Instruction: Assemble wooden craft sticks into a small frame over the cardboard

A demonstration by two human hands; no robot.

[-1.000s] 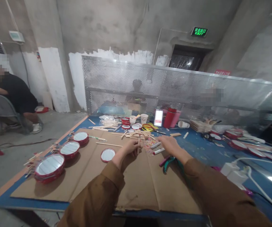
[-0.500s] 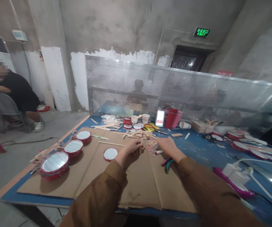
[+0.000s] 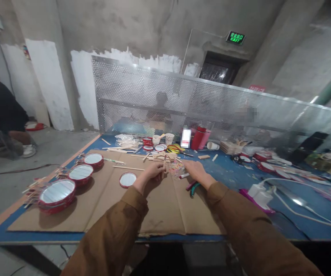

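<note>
A wooden craft stick (image 3: 164, 165) is clenched upright in the fingers (image 3: 157, 171) of the left hand (image 3: 150, 176), over a cardboard sheet (image 3: 162, 211); the right hand (image 3: 196, 171) is held released, just beside a heap of colourful scraps (image 3: 176, 170); a red-rimmed round mirror (image 3: 128, 179) is lying nearby.

Dim light, mirror (image 3: 128, 179) glare, bowed edges (slight blur)
</note>
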